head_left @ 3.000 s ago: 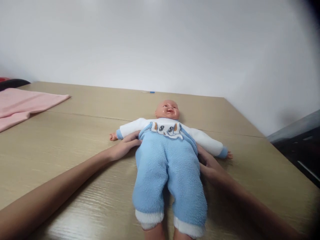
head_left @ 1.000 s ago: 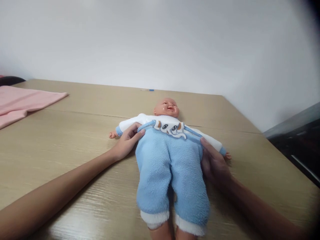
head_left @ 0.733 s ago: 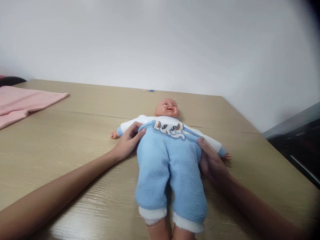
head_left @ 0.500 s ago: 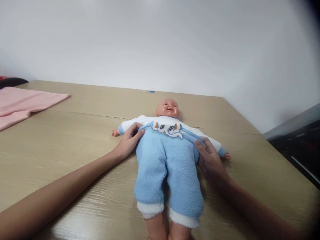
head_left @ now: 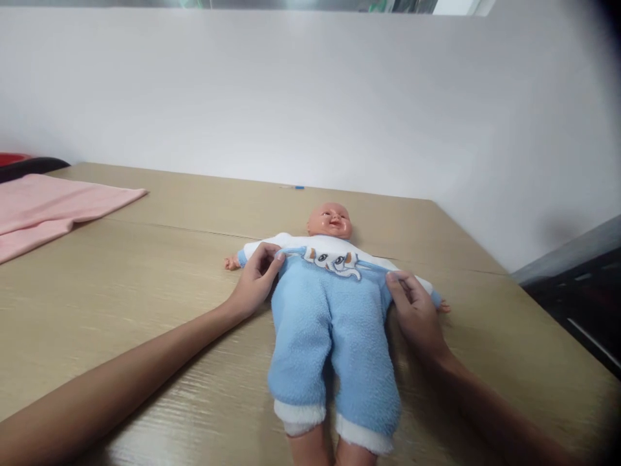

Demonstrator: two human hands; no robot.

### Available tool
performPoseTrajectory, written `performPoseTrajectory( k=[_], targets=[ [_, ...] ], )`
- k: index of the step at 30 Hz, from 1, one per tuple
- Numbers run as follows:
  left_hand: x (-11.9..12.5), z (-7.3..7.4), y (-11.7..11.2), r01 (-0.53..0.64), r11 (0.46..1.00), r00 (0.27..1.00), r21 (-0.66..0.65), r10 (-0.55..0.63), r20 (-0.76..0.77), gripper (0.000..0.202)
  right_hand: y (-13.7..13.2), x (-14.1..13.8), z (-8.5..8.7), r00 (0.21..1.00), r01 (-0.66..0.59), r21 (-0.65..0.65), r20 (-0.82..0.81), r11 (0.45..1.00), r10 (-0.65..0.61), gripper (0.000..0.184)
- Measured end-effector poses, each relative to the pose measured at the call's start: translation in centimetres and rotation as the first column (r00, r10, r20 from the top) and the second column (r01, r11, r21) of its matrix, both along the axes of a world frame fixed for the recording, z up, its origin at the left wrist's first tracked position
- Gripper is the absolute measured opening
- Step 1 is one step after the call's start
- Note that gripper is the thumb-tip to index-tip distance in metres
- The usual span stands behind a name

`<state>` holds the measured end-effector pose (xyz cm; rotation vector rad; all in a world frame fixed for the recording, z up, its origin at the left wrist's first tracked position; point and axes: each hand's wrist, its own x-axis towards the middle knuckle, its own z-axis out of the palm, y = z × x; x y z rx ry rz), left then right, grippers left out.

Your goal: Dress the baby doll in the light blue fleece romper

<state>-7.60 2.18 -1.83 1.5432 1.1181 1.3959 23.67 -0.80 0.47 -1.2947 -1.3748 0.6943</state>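
A baby doll (head_left: 330,221) lies on its back on the wooden table, arms spread and feet toward me. It wears a white top and fluffy blue trousers (head_left: 303,336) with white cuffs and an elephant-face patch (head_left: 332,260) at the chest. My left hand (head_left: 257,275) pinches the blue edge of the trousers at the doll's side, thumb against fingers. On the opposite side my right hand (head_left: 414,307) pinches the other end of that edge. The edge is stretched between both hands across the doll's chest. The doll's feet are outside the view.
Pink cloth (head_left: 58,204) lies at the left of the table (head_left: 160,272). Behind it are a black curved object (head_left: 33,167) and something red. A small blue-tipped item (head_left: 298,188) rests near the back edge by the white wall. Something dark stands beyond the right edge.
The camera view has tilted up slightly, so everything sits a little lower. Both hands keep their pinch on the trousers' edge, and the right hand's end is drawn up slightly.
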Motion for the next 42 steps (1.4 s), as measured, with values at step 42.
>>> performPoseTrajectory(
  k=[42],
  targets=[
    [-0.1,-0.1,-1.0,-0.113,0.809,0.967,0.576,0.222,-0.122,0.013,16.2,-15.2,6.8,0.442,-0.775,-0.242,0.454,0.584,0.774,0.045]
  ],
)
